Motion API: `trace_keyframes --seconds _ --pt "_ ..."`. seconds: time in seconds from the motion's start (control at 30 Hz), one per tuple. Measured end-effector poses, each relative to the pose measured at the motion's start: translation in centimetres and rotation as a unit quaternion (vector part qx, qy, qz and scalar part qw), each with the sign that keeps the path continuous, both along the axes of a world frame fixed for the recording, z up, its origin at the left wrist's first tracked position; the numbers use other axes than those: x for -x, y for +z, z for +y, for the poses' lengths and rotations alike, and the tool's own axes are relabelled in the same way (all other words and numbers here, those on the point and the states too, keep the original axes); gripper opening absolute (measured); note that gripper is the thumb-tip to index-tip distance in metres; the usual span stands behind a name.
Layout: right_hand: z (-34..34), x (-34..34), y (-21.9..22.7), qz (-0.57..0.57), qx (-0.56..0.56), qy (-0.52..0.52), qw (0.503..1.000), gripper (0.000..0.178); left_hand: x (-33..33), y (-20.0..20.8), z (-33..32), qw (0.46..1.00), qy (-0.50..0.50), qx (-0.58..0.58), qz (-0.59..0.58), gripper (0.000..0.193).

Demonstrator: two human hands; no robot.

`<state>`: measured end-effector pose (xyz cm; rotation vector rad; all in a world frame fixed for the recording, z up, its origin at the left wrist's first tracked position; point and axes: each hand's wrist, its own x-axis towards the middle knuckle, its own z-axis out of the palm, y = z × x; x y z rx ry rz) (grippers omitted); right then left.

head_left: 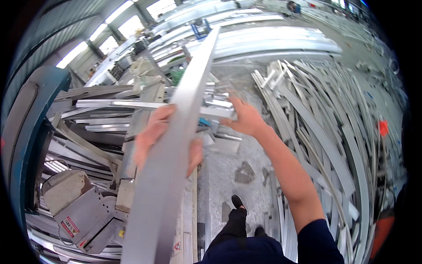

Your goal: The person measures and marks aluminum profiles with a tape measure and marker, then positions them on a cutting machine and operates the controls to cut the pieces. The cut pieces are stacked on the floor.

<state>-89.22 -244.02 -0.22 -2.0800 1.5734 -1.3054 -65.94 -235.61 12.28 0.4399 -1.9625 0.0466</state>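
A long, wide silver metal profile (169,189) rises at a slant through the middle of the view, its far end away from me. My left hand (151,132) is wrapped around it from beneath, with fingers showing along one side and the thumb side along the other. To the right of the profile, my right hand (247,116) is reached forward with fingers apart, somewhat blurred. Its fingers are close to the end of a thinner metal bar (215,113) that lies crosswise behind the profile. Whether they touch that bar I cannot tell.
A saw-like machine with a grey guard (72,193) stands at left, beside a blue-green machine column (41,114). Offcuts and strips (101,121) lie behind it. A large heap of metal strips (321,127) covers the right side. Long profile stacks (272,42) lie farther off.
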Motion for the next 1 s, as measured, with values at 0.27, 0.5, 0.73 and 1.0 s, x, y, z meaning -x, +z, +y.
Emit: trace_keyframes --seconds 0.27,0.5,0.73,1.0 --pt "-17.1 -2.1 -10.0 0.298 -0.252 0.032 0.92 0.074 -1.7 0.0 -14.2 0.999 -0.021 0.03 0.033 0.062" --pt "-16.1 -9.1 -24.8 0.181 -0.323 0.101 0.923 0.041 -8.1 2.1 -22.8 0.999 -0.012 -0.011 -0.032 0.064" --pt "-3.4 7.2 -33.0 -0.004 -0.491 0.203 0.847 0.07 -2.9 2.8 -30.9 0.998 0.025 0.041 -0.03 0.062" --pt "-18.4 -8.4 -22.1 -0.07 -0.449 0.236 0.859 0.072 -0.8 6.0 -35.0 0.976 0.092 0.139 -0.142 0.053"
